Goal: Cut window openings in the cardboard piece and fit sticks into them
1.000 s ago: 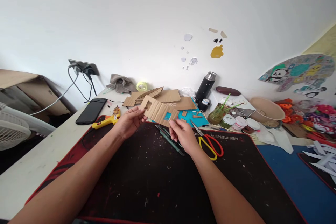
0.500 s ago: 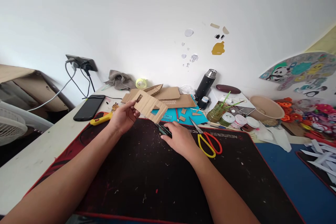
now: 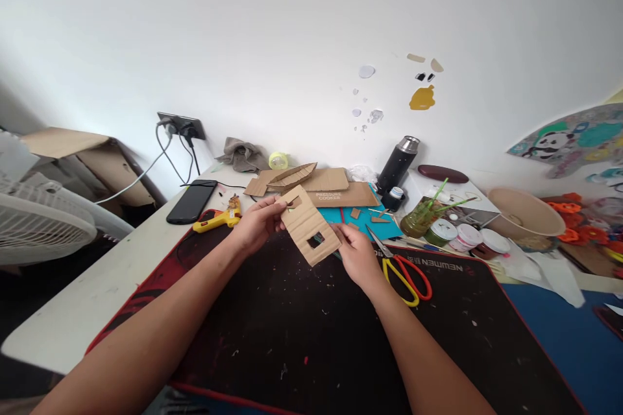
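My left hand (image 3: 257,225) is closed on the upper left corner of a small corrugated cardboard piece (image 3: 305,224) with two window cut-outs, held tilted above the black desk mat (image 3: 316,337). My right hand (image 3: 359,254) is at the piece's lower right edge with its fingers curled against it. Whatever those fingers hold is hidden behind the cardboard. Yellow and red scissors (image 3: 405,273) lie on the mat just to the right of my right hand.
Behind the hands lie flat cardboard sheets (image 3: 327,180), a teal cutting mat (image 3: 366,219) with scraps, a yellow glue gun (image 3: 217,220), a phone (image 3: 191,201) and a black flask (image 3: 396,165). Paint jars (image 3: 440,231) and a bowl (image 3: 526,215) stand at right, a fan (image 3: 41,224) at left.
My right hand left the cardboard, reached down onto the green cutter on the mat, then came back to the cardboard's right edge. The left hand turned the piece; the view shifted.
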